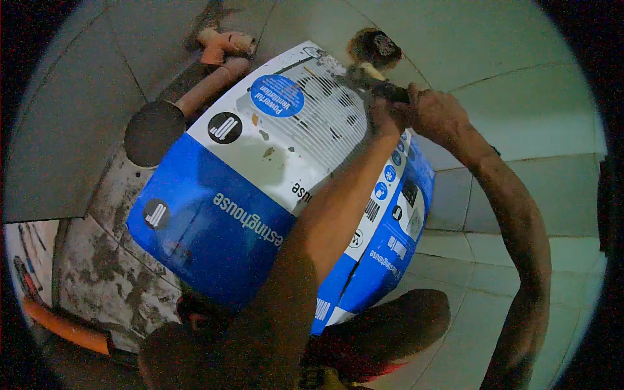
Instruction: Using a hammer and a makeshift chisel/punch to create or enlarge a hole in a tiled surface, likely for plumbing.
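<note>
Both my hands are together at the upper right, beyond a blue and white cardboard box [208, 214]. My right hand [439, 117] is closed around the end of a dark, bar-like tool [392, 91], whose exact kind I cannot make out. Just beside it, my left hand [389, 117] is closed against the same tool, its fingers partly in shadow. The tool's far end is blurred, close to a pale pipe stub [372, 71] below a rough hole [380, 49] in the tiled wall. Small chips of debris [268, 153] lie on the box.
An orange branched pipe fitting [224, 45] stands at the back left, joined to a pipe [211, 84]. Nearer is a dark round disc or opening [154, 133]. Stained floor [123, 279] lies left of the box, and an orange pipe [68, 328] at the lower left. Tiled walls surround me.
</note>
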`<state>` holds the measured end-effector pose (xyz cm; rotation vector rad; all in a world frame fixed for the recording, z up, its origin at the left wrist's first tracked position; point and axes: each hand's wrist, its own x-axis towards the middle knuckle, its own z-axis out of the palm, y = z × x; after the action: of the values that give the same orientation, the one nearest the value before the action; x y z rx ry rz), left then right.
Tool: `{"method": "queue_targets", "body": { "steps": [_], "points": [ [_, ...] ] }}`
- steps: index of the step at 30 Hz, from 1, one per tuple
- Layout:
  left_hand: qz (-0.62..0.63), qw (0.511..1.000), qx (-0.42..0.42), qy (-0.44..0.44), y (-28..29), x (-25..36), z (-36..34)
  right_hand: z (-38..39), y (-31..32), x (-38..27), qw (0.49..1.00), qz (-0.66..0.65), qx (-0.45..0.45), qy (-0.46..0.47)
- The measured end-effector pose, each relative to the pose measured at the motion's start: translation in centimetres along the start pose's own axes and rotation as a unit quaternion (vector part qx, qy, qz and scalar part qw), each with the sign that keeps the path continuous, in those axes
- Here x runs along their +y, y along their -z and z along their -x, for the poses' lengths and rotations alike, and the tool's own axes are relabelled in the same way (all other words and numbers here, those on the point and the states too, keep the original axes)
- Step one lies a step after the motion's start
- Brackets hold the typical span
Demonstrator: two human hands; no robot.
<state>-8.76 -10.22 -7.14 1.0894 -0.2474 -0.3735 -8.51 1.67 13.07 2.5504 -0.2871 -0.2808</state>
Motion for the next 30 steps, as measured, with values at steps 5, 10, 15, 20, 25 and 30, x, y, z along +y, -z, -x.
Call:
{"method": "queue_targets", "body": {
  "steps": [5, 10, 15, 20, 25, 30],
  "points": [
    [-0.161, 0.987, -0.02, -0.01, 1.8, 1.6, 0.9, 2.5, -0.6, -0.2, 1.0, -0.007, 0.014, 0.027],
    [0.155, 0.987, -0.014, -0.042, 1.7, 1.9, 0.9, 4.1, -2.0, 0.4, 0.994, -0.01, 0.098, 0.049],
    [-0.386, 0.826, 0.047, -0.408, 4.4, 3.3, 0.9, 2.8, -1.3, 1.4, 0.993, 0.006, 0.11, 0.05],
    [-0.179, 0.978, -0.016, -0.11, 3.7, 5.1, 0.2, 1.6, -1.6, 2.4, 0.995, -0.068, 0.061, 0.028],
    [0.083, 0.995, -0.053, 0.025, 3.3, 4.8, -0.7, 1.7, -2.9, 3.2, 0.998, -0.03, 0.05, -0.015],
    [0.047, 0.987, -0.121, 0.096, 4.0, 5.3, -0.7, 0.8, -1.3, 2.4, 0.99, -0.059, 0.111, 0.055]
  ]
}}
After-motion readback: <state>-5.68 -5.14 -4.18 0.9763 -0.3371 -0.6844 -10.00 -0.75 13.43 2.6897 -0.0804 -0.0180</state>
